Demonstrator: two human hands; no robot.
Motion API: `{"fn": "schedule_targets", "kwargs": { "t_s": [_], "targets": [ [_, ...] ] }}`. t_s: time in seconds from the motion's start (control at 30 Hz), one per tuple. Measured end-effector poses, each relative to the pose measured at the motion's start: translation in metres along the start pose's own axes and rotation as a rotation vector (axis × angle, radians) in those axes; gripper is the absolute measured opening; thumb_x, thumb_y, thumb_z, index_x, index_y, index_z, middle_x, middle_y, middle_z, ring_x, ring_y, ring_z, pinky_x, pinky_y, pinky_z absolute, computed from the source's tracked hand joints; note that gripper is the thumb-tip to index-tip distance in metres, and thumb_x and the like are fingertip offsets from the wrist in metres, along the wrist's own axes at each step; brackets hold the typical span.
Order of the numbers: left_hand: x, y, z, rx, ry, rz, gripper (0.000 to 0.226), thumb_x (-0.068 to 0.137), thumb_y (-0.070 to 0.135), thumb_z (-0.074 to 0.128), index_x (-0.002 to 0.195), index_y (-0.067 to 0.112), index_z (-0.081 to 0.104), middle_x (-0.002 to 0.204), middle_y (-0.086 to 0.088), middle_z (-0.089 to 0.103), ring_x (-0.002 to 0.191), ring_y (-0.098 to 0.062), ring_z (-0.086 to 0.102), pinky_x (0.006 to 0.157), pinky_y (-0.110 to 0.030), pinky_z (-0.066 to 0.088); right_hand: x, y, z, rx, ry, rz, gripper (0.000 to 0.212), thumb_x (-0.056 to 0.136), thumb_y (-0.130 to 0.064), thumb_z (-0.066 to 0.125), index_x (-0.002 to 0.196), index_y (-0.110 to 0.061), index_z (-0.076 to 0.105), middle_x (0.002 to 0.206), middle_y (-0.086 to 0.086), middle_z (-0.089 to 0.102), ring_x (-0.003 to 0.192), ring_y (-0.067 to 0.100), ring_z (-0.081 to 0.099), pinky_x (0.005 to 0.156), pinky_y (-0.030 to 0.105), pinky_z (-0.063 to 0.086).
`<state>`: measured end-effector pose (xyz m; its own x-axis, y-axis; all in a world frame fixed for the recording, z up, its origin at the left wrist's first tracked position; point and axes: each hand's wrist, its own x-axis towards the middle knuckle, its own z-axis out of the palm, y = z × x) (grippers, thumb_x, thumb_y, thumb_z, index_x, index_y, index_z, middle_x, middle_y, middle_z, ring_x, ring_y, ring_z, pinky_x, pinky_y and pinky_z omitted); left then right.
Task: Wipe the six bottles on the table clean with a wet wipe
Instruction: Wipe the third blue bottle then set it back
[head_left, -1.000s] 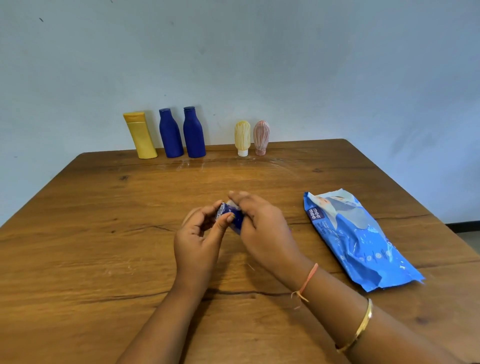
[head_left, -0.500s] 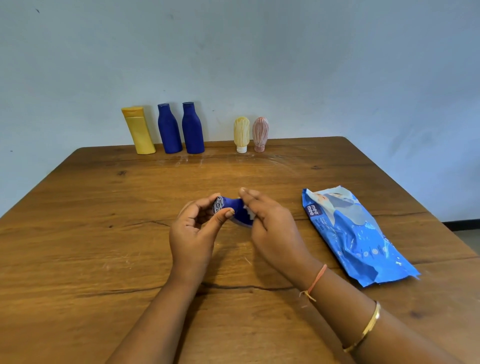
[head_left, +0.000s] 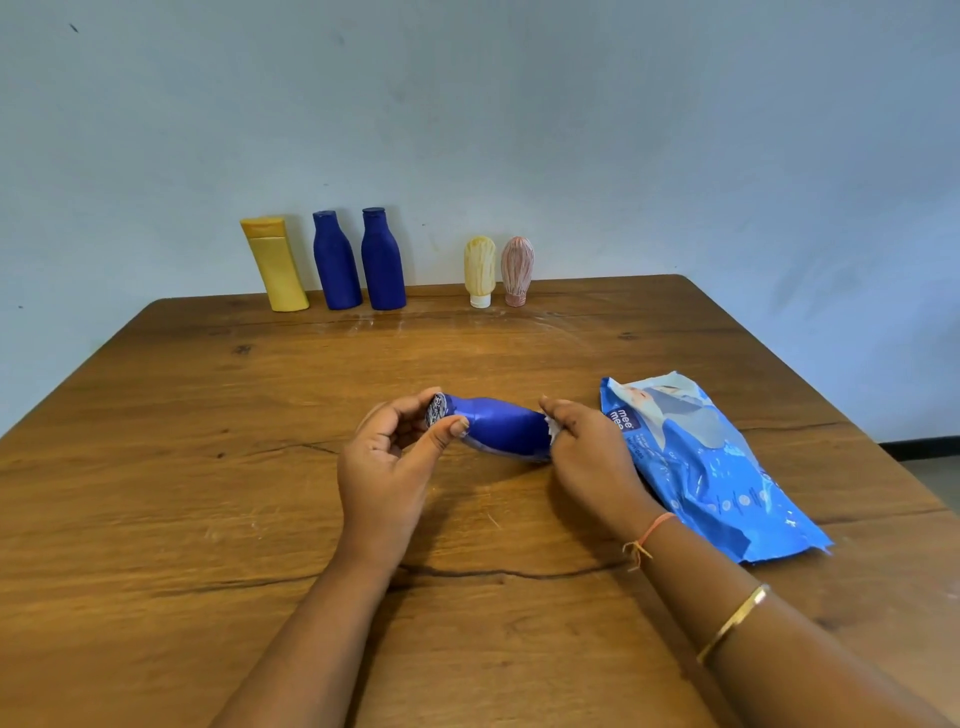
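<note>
A dark blue bottle (head_left: 496, 427) lies sideways just above the table's middle. My left hand (head_left: 387, 457) pinches its capped end between thumb and fingers. My right hand (head_left: 587, 457) grips a crumpled white wet wipe (head_left: 551, 427) against the bottle's other end. At the far edge stand a yellow bottle (head_left: 275, 265), two more dark blue bottles (head_left: 335, 261) (head_left: 383, 260), a small cream bottle (head_left: 479, 270) and a small pink bottle (head_left: 517, 270), both resting on their caps.
A blue wet-wipe pack (head_left: 701, 462) lies flat to the right of my right hand. The wooden table (head_left: 208, 467) ends at a pale wall behind the bottle row, and its right edge drops to the floor.
My right hand slid the wipe rightward along the blue bottle, uncovering most of its body. My left hand kept its hold on the cap end.
</note>
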<state>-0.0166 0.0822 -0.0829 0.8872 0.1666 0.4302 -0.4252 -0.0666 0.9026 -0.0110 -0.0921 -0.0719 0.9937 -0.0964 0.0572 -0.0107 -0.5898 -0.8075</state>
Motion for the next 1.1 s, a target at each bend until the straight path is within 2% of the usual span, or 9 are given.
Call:
{"fn": "schedule_targets", "kwargs": {
  "t_s": [0.07,0.2,0.33,0.43,0.6,0.73,0.87,0.97,1.1],
  "targets": [
    [0.0,-0.001,-0.001,0.041,-0.005,0.02,0.034,0.065,0.039,0.071,0.097,0.031,0.064,0.101,0.003,0.067,0.096,-0.01,0.064,0.08,-0.018,0.05,-0.003,-0.01,0.005,-0.048,0.009,-0.032,0.049,0.09,0.004,0.038,0.137,-0.01,0.043,0.143,0.004,0.043,0.134,0.014,0.034,0.111,0.025,0.025],
    [0.002,-0.005,-0.003,0.05,-0.008,0.039,0.031,0.068,0.041,0.078,0.095,0.034,0.065,0.096,0.009,0.067,0.092,-0.007,0.064,0.079,-0.017,0.05,-0.024,-0.046,0.019,-0.105,0.0,-0.335,0.052,0.091,0.001,0.04,0.141,-0.013,0.036,0.148,0.0,0.035,0.138,0.01,0.026,0.109,0.014,0.015],
    [0.001,-0.006,-0.002,0.026,-0.034,0.05,0.03,0.066,0.042,0.07,0.093,0.033,0.065,0.09,0.016,0.067,0.087,-0.002,0.064,0.076,-0.014,0.049,-0.032,-0.059,0.02,-0.027,-0.116,-0.486,0.054,0.089,0.004,0.041,0.14,-0.013,0.038,0.147,-0.002,0.036,0.136,0.008,0.029,0.113,0.018,0.02],
    [0.001,-0.006,-0.002,0.06,-0.039,0.062,0.033,0.065,0.044,0.071,0.097,0.035,0.065,0.094,0.017,0.067,0.093,-0.007,0.064,0.081,-0.017,0.049,-0.02,-0.037,0.012,-0.092,-0.081,-0.422,0.055,0.09,0.004,0.04,0.14,-0.016,0.038,0.145,-0.002,0.039,0.133,0.009,0.033,0.113,0.023,0.024],
    [-0.001,-0.002,-0.002,0.108,-0.048,0.069,0.033,0.071,0.042,0.075,0.1,0.033,0.063,0.102,0.009,0.066,0.098,-0.01,0.064,0.083,-0.021,0.051,-0.003,-0.009,-0.003,-0.026,-0.015,-0.133,0.051,0.09,0.007,0.038,0.136,-0.013,0.044,0.142,0.002,0.045,0.132,0.011,0.036,0.112,0.027,0.028],
    [0.001,-0.003,-0.001,0.085,-0.011,0.025,0.032,0.066,0.038,0.075,0.095,0.032,0.062,0.102,-0.002,0.067,0.09,-0.003,0.064,0.078,-0.017,0.05,-0.015,-0.03,0.017,-0.02,0.036,-0.295,0.053,0.087,0.009,0.041,0.136,-0.011,0.043,0.143,0.002,0.042,0.135,0.012,0.033,0.114,0.026,0.023],
    [0.002,-0.007,-0.002,0.015,-0.014,-0.037,0.034,0.065,0.038,0.079,0.094,0.028,0.064,0.1,-0.009,0.068,0.089,-0.01,0.066,0.078,-0.022,0.052,-0.026,-0.046,0.027,0.022,-0.059,-0.482,0.057,0.084,0.012,0.041,0.136,-0.01,0.043,0.142,-0.001,0.042,0.131,-0.001,0.025,0.109,0.007,0.016],
    [0.002,-0.002,-0.001,0.035,0.004,-0.054,0.03,0.064,0.032,0.071,0.092,0.029,0.062,0.088,0.006,0.066,0.077,0.005,0.062,0.07,-0.01,0.047,-0.015,-0.034,0.022,-0.083,-0.029,-0.4,0.055,0.088,0.007,0.041,0.139,-0.013,0.039,0.146,-0.001,0.038,0.135,0.002,0.026,0.113,0.014,0.014],
    [0.003,0.003,-0.005,0.125,-0.05,-0.017,0.033,0.069,0.038,0.066,0.101,0.036,0.059,0.09,0.01,0.061,0.081,0.006,0.057,0.071,-0.008,0.046,-0.005,-0.018,0.01,-0.151,-0.079,-0.207,0.054,0.091,0.003,0.04,0.142,-0.016,0.033,0.149,-0.003,0.034,0.137,0.006,0.026,0.104,0.011,0.013]
  ]
}}
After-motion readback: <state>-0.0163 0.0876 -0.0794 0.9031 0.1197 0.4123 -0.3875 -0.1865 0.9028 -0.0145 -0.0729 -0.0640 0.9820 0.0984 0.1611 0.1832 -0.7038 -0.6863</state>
